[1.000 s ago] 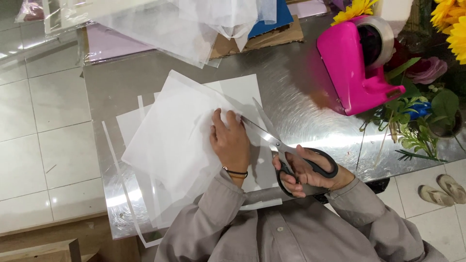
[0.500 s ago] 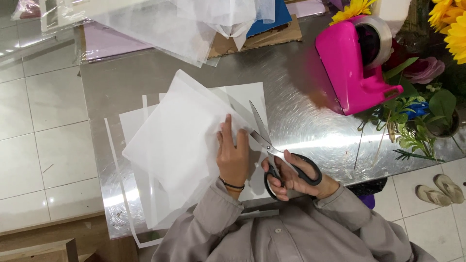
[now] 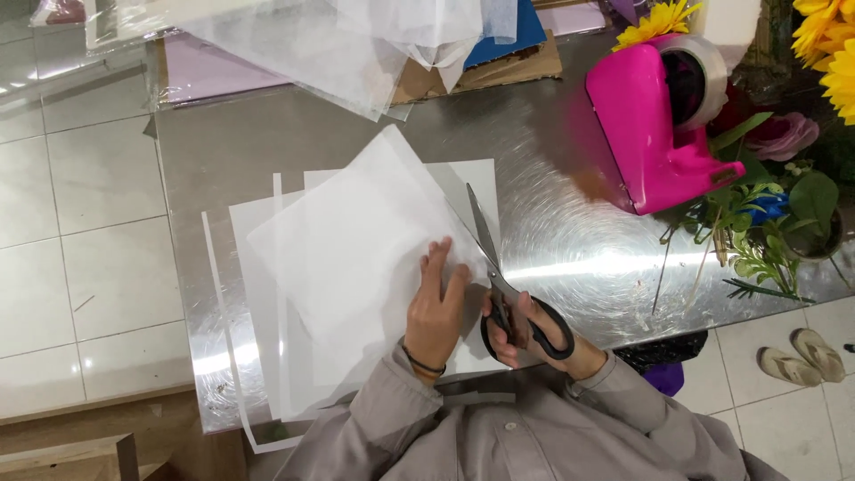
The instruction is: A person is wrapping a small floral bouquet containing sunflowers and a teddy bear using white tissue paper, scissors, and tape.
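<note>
White paper sheet (image 3: 356,258) under left hand (image 3: 435,312); right hand (image 3: 525,334) grips scissors (image 3: 499,276).

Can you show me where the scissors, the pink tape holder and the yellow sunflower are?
scissors (image 3: 499,276): head view, on the blades near the pivot.
pink tape holder (image 3: 637,125): head view, on its pink side.
yellow sunflower (image 3: 655,22): head view, on its petals.

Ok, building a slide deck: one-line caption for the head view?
Left hand steadies white paper sheets while right hand cuts with black-handled scissors on a metal table.
</note>
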